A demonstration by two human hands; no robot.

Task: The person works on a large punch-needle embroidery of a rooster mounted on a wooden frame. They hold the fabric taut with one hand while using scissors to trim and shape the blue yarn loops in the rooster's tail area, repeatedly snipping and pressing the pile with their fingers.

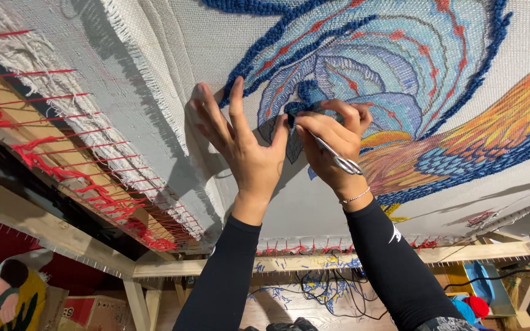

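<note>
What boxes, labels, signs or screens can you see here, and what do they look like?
Cardboard box: on the floor at bottom left, under the wooden frame; brown, boxy, with a red printed patch on its side.
No screens or signs show.

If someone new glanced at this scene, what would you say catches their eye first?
Probably the blue and orange tufted design on the stretched grey backing cloth. At its centre, the left hand presses the cloth while the right hand holds small scissors. Red lacing runs along the wooden frame, left.
</note>
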